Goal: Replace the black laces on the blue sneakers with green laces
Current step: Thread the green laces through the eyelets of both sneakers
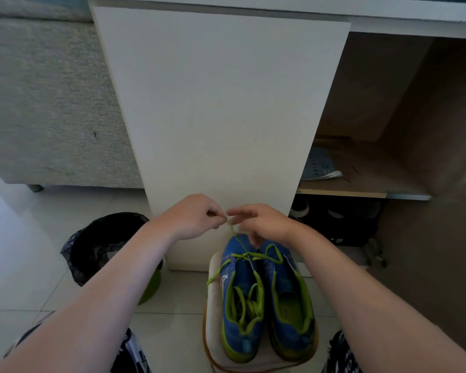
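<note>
Sneakers [242, 340] stand side by side on a stool [213, 297] near me. Above their far ends, my left grip [194, 216] and right grip [264, 222] each pinch the green lace [237, 235], fingertips almost touching.

Matt white panel [221, 117]; rough woven grey sofa [43, 103].
</note>
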The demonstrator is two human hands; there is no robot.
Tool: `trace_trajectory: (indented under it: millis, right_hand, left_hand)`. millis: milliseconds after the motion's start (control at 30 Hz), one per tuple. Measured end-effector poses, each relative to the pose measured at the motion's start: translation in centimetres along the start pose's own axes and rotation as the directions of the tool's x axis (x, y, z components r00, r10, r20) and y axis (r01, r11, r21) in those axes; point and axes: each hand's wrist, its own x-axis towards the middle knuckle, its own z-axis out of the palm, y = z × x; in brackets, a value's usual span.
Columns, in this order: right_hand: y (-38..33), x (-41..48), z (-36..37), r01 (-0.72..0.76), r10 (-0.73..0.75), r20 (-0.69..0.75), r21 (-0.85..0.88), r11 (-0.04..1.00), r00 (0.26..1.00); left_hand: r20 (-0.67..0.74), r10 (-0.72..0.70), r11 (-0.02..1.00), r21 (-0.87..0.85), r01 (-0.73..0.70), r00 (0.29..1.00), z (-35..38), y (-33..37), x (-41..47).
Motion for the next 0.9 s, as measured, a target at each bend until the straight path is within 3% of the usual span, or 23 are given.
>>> trace_trajectory:
  millis: [67,133,300,367,467,533,633,700,800,900]
  right_hand:
    - [0.0,0.4,0.3,0.024,-0.029,0.055,0.089,0.996,0.998]
    - [0.3,0.8,-0.1,0.045,-0.046,0.015,0.046,0.998,0.999]
    - [1.3,1.2,-2.2,-0.085,-0.037,-0.258,-0.445,0.892,0.965]
    - [1.8,1.3,-2.5,-0.171,0.011,-0.287,-0.54,0.824,0.958]
    - [2.4,1.1,-1.9,-0.248,0.095,-0.246,-0.724,0.644,0.965]
    - [2.3,1.0,-1.1,-0.183,0.084,-0.176,-0.686,0.705,0.981]
    - [1.5,0.6,0.3,-0.005,-0.006,-0.036,-0.291,0.957,0.999]
    - [1.0,0.7,0.8,0.04,-0.041,-0.003,-0.131,0.991,0.999]
    - [1.8,1.1,0.4,0.008,-0.017,-0.047,-0.176,0.984,0.999]
    - [2.6,1.4,0.2,-0.031,0.019,-0.049,-0.247,0.969,0.999]
  left_hand:
    - [-0.039,0.018,1.0,0.007,-0.018,0.999,0.1,0.6,0.5]
    - [-0.051,0.012,1.0,0.0,-0.012,0.999,0.0,0.6,0.6]
    - [0.039,-0.083,0.996,0.035,0.082,0.996,-0.4,-0.8,0.5]
    - [0.076,-0.111,0.993,0.036,0.108,0.991,-0.2,-1.1,0.6]
    - [0.111,-0.085,0.995,0.059,0.079,0.99,0.6,-0.7,0.7]
    - [0.107,-0.073,0.995,0.073,0.066,0.992,1.1,-0.1,0.8]
    - [0.059,-0.058,0.993,0.104,0.051,0.997,2.3,0.9,1.3]
    - [-0.008,-0.064,0.993,0.101,0.064,0.998,2.9,1.3,1.5]
    - [-0.106,-0.105,0.991,0.076,0.114,0.989,3.5,1.4,1.8]
    - [-0.057,-0.112,0.993,0.016,0.113,0.992,4.2,1.1,1.8]
